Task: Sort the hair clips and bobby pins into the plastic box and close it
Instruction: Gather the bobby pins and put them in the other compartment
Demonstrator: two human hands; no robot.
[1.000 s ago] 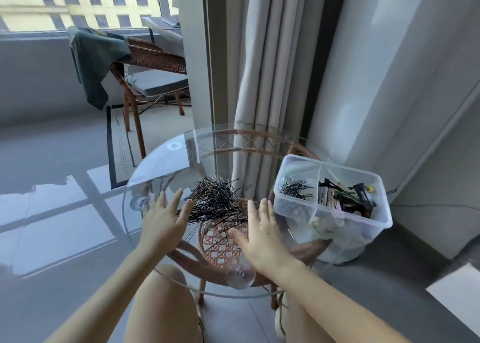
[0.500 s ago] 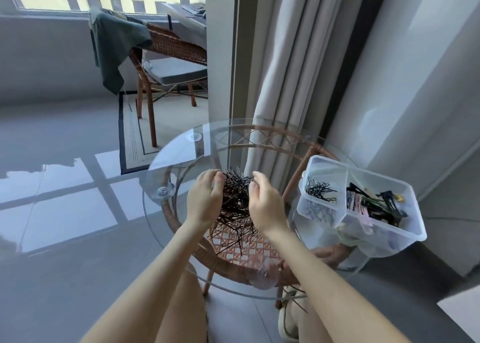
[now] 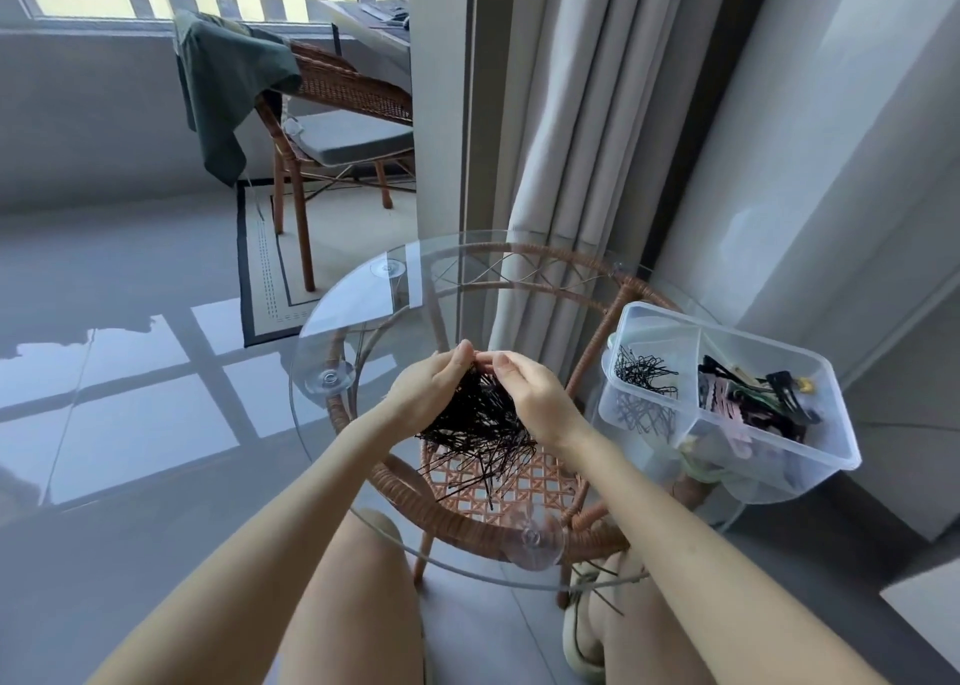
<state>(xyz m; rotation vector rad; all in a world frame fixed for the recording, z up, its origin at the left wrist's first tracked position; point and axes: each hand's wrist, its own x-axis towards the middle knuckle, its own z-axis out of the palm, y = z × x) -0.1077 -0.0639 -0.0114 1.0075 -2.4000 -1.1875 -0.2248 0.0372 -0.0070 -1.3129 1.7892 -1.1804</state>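
1. Bobby pins [image 3: 478,424]: black heap mid-table on the glass table [image 3: 374,331], loose ends trailing toward 6 o'clock.
2. Left hand [image 3: 431,393] and right hand [image 3: 535,398] cup the heap from 9 and 3 o'clock, with fingers curled round it and fingertips meeting at 12.
3. Plastic box [image 3: 779,469] sits open at the table's 3 o'clock edge. Boxed pins [image 3: 644,372] lie in its 9 o'clock compartment, hair clips [image 3: 753,398] in the other.
4. Step: gathering the heap (bulk scoop, likely).
5. Next: lift both hands together, carry toward 3 o'clock, release over the pin compartment. Stragglers may slip. No lid in view.
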